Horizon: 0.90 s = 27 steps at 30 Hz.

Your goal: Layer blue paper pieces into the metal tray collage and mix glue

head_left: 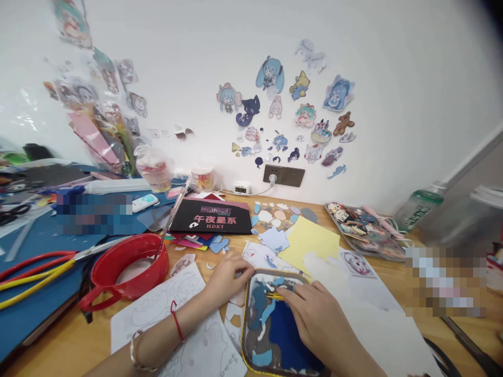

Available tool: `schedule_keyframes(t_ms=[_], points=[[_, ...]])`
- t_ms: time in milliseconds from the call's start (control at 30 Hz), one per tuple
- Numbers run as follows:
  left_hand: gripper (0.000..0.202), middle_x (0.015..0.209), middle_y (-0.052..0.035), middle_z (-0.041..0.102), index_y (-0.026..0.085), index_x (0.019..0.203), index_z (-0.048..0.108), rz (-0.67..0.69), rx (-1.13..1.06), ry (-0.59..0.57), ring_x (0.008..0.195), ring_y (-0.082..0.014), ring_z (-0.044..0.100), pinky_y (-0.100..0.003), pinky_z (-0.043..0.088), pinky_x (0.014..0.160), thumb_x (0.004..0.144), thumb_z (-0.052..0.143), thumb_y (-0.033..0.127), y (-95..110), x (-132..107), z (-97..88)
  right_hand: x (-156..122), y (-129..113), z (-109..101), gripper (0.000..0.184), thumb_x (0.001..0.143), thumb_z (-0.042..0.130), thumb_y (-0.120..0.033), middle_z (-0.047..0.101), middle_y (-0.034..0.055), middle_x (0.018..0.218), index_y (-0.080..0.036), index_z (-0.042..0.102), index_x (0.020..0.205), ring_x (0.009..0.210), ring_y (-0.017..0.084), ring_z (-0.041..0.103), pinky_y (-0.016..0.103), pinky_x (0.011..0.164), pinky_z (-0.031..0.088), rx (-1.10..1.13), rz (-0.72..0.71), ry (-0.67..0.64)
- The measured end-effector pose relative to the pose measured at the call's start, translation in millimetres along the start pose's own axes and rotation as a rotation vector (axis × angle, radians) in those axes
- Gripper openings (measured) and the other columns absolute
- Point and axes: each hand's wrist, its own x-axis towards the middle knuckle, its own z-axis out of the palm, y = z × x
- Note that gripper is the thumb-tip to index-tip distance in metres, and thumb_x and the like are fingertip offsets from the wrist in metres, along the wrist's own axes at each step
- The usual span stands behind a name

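A shallow rounded tray [244,335] with a yellow edge lies in front of me. In it are a dark blue sheet [285,332] and pieces of grey, light blue and white paper [262,358]. My left hand [228,276] has its fingers curled at the tray's upper left corner and seems to grip the rim. Over the tray, my right hand [316,314] is closed, with a thin yellow stick-like tool [275,296] at its fingertips. The tool's exact kind cannot be made out. Beneath my left forearm lie sheets with line drawings [196,335].
On the left are a red cup [129,262] and scissors [43,269] on a blue mat [23,314]. Behind the tray stand a black box [212,217], yellow paper [312,241] and many cutouts [275,238]. A green bottle [422,207] stands at right.
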Motion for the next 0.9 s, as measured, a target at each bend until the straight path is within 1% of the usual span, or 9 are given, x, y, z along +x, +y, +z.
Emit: schedule_keyframes(t_ms=[133,333,600,667,733,800,900], points=[[0.025,0.070,-0.0021,0.062,0.020,0.074,0.068,-0.004,-0.001,-0.002,0.077,-0.0166,0.051,-0.026,0.034,0.071,0.084,0.048,0.030,-1,1,0.1,0,1,5,0.034,0.077,0.047,-0.008,0.060,0.0004,0.072,-0.026,0.061,0.103,0.064,0.016,0.048,0.029,0.068,0.028,-0.014,-0.008,0.026],[0.027,0.068,-0.0024,0.061,0.021,0.075,0.070,-0.003,0.014,-0.001,0.076,-0.0168,0.051,-0.026,0.034,0.069,0.085,0.047,0.032,-2,1,0.4,2,-3,5,0.036,0.075,0.047,-0.006,0.059,-0.0001,0.069,-0.026,0.063,0.100,0.062,0.016,0.047,0.028,0.066,0.029,-0.010,-0.002,0.046],[0.026,0.069,-0.0026,0.062,0.021,0.076,0.071,-0.013,0.017,-0.017,0.075,-0.0169,0.052,-0.027,0.036,0.070,0.084,0.048,0.032,0,1,-1.1,3,-4,5,0.037,0.078,0.045,-0.007,0.061,0.0013,0.072,-0.026,0.062,0.104,0.066,0.016,0.051,0.030,0.070,0.032,-0.017,0.012,-0.006],[0.025,0.071,-0.0024,0.063,0.021,0.077,0.071,-0.016,0.010,-0.016,0.077,-0.0170,0.052,-0.027,0.036,0.071,0.084,0.049,0.031,-1,1,-0.9,4,-3,-1,0.034,0.080,0.044,-0.009,0.062,0.0015,0.076,-0.026,0.061,0.104,0.070,0.016,0.052,0.030,0.070,0.033,0.013,0.023,-0.034],[0.026,0.072,-0.0024,0.063,0.022,0.077,0.070,-0.016,0.006,-0.016,0.077,-0.0171,0.052,-0.027,0.036,0.071,0.084,0.048,0.032,-1,1,-0.9,3,4,-12,0.032,0.084,0.041,-0.012,0.063,0.0016,0.082,-0.025,0.059,0.106,0.075,0.016,0.054,0.030,0.072,0.033,0.066,0.048,-0.063],[0.027,0.072,-0.0028,0.064,0.022,0.077,0.070,-0.018,0.002,-0.021,0.077,-0.0175,0.052,-0.027,0.036,0.071,0.085,0.047,0.033,-1,0,-1.1,-1,16,-25,0.030,0.087,0.038,-0.014,0.063,0.0017,0.086,-0.026,0.057,0.108,0.078,0.015,0.054,0.030,0.073,0.034,0.104,0.075,-0.083],[0.029,0.073,-0.0029,0.064,0.022,0.077,0.070,-0.022,-0.005,-0.026,0.078,-0.0177,0.052,-0.028,0.036,0.072,0.085,0.045,0.035,0,0,-1.9,-12,38,-42,0.027,0.088,0.039,-0.017,0.062,0.0019,0.082,-0.026,0.057,0.106,0.075,0.015,0.054,0.031,0.072,0.035,0.105,0.094,-0.098]])
